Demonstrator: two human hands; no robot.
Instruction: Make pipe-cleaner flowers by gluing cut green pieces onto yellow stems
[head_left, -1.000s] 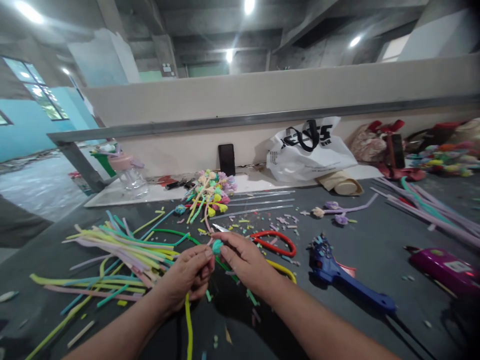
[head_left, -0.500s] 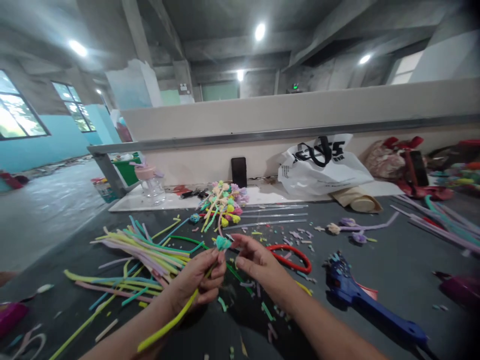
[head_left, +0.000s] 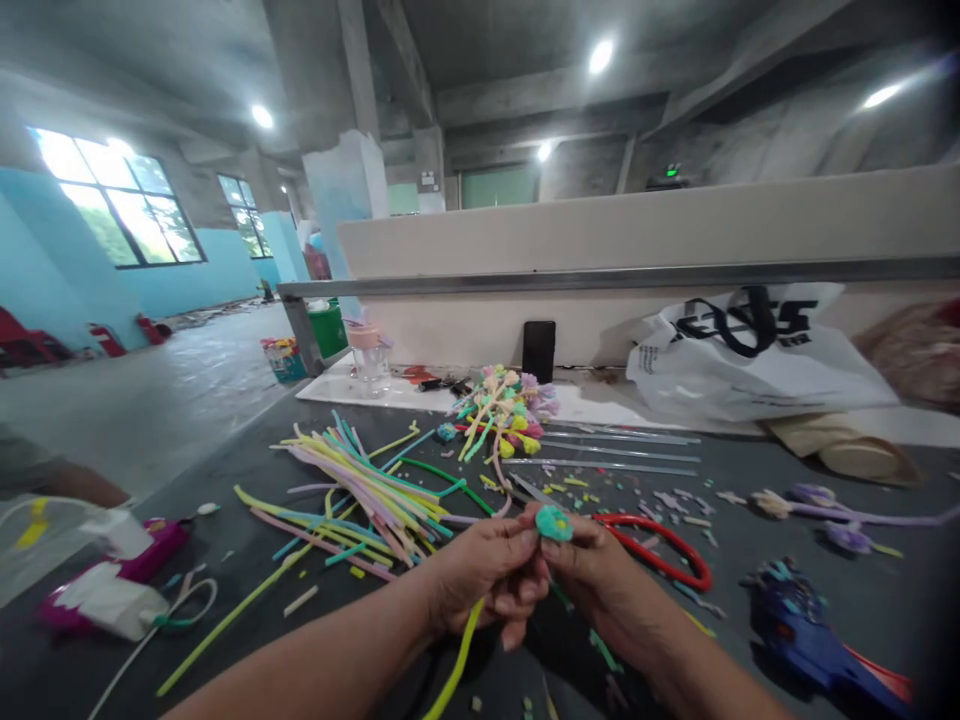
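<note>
My left hand (head_left: 491, 570) is closed on a yellow fuzzy pipe cleaner (head_left: 459, 668) whose tail hangs down toward the table's near edge. At its top sits a small teal flower (head_left: 553, 522) with a yellow spot in the middle. My right hand (head_left: 600, 575) pinches the flower from the right, thumb against its underside. Both hands meet just below the flower, so the join with the stem is hidden. Scissors with red handles (head_left: 664, 565) lie just beyond my right hand, and a blue glue gun (head_left: 814, 630) rests farther right.
Loose pastel pipe cleaners (head_left: 367, 490) are piled on the left. Behind stands a bunch of fuzzy flowers (head_left: 510, 410), beside clear sticks (head_left: 615, 450). Clippings litter the dark table (head_left: 300, 665). A phone (head_left: 538, 350), a white bag (head_left: 750, 360) and another person's arm (head_left: 82, 483) are around it.
My right hand, its fingers loosely apart before, has closed in on the teal flower. The flower has turned to show its yellow middle. The camera has swung left, shifting everything rightward.
</note>
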